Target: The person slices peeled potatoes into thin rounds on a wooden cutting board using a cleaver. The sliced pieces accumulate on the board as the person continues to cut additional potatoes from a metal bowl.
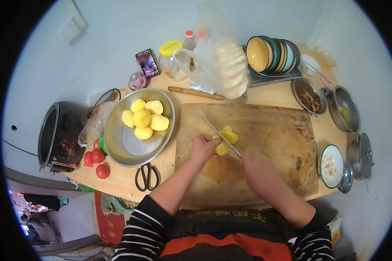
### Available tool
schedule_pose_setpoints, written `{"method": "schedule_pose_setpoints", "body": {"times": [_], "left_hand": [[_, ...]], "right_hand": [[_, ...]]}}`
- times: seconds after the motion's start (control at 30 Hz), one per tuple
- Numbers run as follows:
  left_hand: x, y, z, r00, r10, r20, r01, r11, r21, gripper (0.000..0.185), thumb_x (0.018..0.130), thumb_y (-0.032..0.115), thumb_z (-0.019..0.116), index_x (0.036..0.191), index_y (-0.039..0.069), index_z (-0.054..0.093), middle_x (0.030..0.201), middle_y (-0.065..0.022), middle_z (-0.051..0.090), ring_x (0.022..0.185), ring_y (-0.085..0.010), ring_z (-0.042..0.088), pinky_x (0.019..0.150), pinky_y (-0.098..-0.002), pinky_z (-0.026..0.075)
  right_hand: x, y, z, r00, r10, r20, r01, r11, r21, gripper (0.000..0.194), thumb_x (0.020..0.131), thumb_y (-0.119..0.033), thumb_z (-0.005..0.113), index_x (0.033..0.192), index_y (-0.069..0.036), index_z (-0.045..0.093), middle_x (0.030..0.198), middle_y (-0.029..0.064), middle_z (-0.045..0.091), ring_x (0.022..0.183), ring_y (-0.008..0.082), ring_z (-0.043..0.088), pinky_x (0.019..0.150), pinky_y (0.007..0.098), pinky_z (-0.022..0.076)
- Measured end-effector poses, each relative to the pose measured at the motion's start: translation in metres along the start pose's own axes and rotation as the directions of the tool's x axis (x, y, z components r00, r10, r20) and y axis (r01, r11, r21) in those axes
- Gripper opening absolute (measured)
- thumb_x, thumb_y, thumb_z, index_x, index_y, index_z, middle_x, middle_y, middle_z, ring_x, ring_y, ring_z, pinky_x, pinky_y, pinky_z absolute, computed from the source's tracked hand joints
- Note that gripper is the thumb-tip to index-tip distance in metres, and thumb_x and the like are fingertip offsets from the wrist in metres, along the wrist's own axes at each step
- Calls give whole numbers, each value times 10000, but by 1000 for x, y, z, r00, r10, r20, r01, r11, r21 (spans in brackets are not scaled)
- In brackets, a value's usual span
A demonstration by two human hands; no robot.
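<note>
On the wooden cutting board (274, 153) lies a small group of thin yellow potato slices (228, 134). My right hand (254, 166) is closed around the handle of a kitchen knife (219, 133), whose blade slants up and left across the slices. Just left of the blade, the fingers of my left hand (205, 148) hold a piece of potato (217, 143) against the board; it is partly hidden by fingers and blade. Several whole peeled potatoes (141, 118) sit in a large steel bowl (117, 153) to the left of the board.
Black-handled scissors (147, 177) and tomatoes (102, 171) lie left of the board. Behind it are a rolling pin (196, 93), a plastic bag of pale food (230, 68) and racked enamel bowls (258, 55). A white bowl (331, 166) and a lidded pot (362, 156) stand right.
</note>
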State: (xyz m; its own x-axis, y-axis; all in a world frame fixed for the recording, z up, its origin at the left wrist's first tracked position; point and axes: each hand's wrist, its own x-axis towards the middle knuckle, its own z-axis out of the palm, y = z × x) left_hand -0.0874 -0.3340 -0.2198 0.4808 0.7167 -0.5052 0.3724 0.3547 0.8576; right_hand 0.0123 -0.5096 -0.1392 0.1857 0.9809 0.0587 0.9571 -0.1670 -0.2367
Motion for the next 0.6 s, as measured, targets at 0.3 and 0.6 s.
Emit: {"method": "schedule_pose_setpoints", "body": {"times": [0.3, 0.6], "left_hand": [[2, -2, 0, 1000, 7, 12, -7, 998, -55, 245, 767, 168, 709, 802, 2, 533, 728, -104, 616, 564, -146, 606, 469, -257, 520], [6, -9, -2, 999, 19, 30, -16, 996, -90, 222, 775, 146, 699, 816, -15, 552, 730, -107, 618, 569, -149, 607, 484, -254, 524]], "right_hand": [[7, 6, 14, 998, 51, 30, -52, 998, 27, 152, 776, -24, 519, 913, -13, 455, 734, 176, 594, 583, 348, 621, 516, 426, 505], [7, 0, 10, 995, 69, 73, -73, 996, 49, 156, 787, -22, 502, 933, -9, 451, 755, 180, 603, 595, 363, 620, 520, 448, 491]]}}
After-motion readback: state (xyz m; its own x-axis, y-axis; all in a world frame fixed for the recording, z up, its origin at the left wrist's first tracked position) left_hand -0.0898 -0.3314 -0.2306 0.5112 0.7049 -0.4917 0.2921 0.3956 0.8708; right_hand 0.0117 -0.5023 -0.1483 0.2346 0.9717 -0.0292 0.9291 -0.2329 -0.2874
